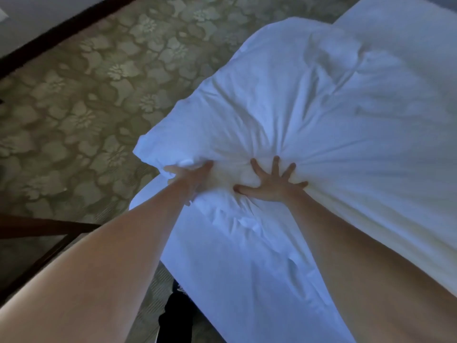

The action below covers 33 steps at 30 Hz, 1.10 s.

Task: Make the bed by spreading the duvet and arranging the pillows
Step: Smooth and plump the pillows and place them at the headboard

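Duvet [309, 115]: white, bunched up, lay on the bed's near corner over the white sheet [235, 256].
Left hand [190, 174]: gripped the duvet's edge, fingers curled into the fabric.
Right hand [270, 184]: fingers spread straight, pressed flat on the duvet.
Floor: flower-patterned carpet [86, 107] left of the bed.

Olive-green carpet with a pale floral pattern [81, 115] fills the left half and top centre of the frame. Dark brown baseboard strip [61, 37] runs diagonally across the upper left corner, pale grey wall [37, 16] above it. Dark wooden furniture frame [47, 243], angled bars, sits at the lower left edge, partly cut off; type unclear. Dark black object [175, 315] on the carpet at bottom centre, mostly hidden, can't identify.
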Motion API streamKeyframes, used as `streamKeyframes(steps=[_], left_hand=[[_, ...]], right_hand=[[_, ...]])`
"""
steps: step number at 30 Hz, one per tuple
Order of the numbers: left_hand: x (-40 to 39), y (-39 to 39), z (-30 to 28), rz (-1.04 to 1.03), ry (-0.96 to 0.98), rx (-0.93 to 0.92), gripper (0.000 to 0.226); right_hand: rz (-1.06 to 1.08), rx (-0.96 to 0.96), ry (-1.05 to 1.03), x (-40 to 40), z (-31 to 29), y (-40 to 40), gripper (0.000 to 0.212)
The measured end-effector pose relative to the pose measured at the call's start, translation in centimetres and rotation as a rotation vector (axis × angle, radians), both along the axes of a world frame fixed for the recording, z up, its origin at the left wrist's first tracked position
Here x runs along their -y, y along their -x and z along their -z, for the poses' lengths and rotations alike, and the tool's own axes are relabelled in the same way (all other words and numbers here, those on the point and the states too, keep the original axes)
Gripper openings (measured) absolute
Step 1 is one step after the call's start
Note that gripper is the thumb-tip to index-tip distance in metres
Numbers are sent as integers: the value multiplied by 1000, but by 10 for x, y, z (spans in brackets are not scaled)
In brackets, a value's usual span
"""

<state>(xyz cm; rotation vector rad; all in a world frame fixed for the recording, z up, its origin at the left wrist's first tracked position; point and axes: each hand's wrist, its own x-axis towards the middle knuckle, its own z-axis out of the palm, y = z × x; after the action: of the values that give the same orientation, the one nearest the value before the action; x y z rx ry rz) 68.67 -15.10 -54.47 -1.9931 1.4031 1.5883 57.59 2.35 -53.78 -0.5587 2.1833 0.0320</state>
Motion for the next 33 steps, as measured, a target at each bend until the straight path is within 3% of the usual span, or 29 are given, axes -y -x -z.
streamKeyframes(steps=[9,11,13,15,18,19,22,25,28,31,33], left_hand=[[94,15,40,-468,-110,-259,65],[93,34,32,-417,-37,-284,57],[74,66,3,-233,210,-314,53],[36,102,-39,-34,543,-379,51],[-47,146,-108,408,731,-403,42],[-74,153,-124,556,763,-436,43],[-147,162,-152,984,886,-547,51],[-221,151,-155,1405,993,-642,51],[-297,123,-143,1794,995,-747,38],[-360,94,-132,2239,975,-734,25],[-393,79,-132,2461,998,-707,20]], right_hand=[[98,12,-54,8,36,-2,118],[153,42,-29,9,35,-2,111],[302,91,86,11,24,-4,90],[614,181,324,10,5,-8,68],[1283,543,982,-13,-30,-15,55],[1457,570,1149,-29,-39,-16,53],[1774,429,1406,-94,-64,-1,56],[1841,197,1640,-183,-95,11,64],[1821,-125,1646,-266,-129,9,83],[1662,-401,1308,-330,-137,-4,90],[1535,-332,1038,-363,-129,-12,104]])
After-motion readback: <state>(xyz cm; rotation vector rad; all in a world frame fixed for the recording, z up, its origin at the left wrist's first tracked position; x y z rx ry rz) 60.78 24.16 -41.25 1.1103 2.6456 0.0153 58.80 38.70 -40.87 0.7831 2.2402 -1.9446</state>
